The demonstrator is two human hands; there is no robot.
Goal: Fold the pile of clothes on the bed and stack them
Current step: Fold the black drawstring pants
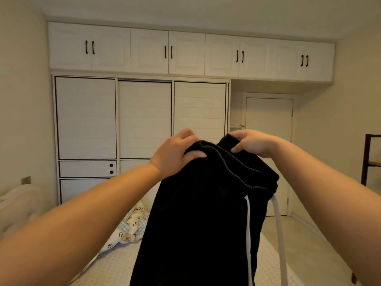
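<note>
You hold matt black knit trousers [202, 213] with a ribbed waistband; at 7 o'clock, soft printed cloth [132, 226]; at 12, smooth, painted-looking white wardrobe doors [144, 118].

Left hand [175, 153], right hand [252, 144] grip black trousers [198, 223] waistband above bed [119, 265].

The room is dim with a warm yellowish light. Straight lines bend near the frame edges, and the lower left corner looks blurred.

Home bedroom, bed [115, 263] in front, white built-in wardrobe [140, 120] with overhead cabinets [185, 52], closed door [268, 120]
</note>
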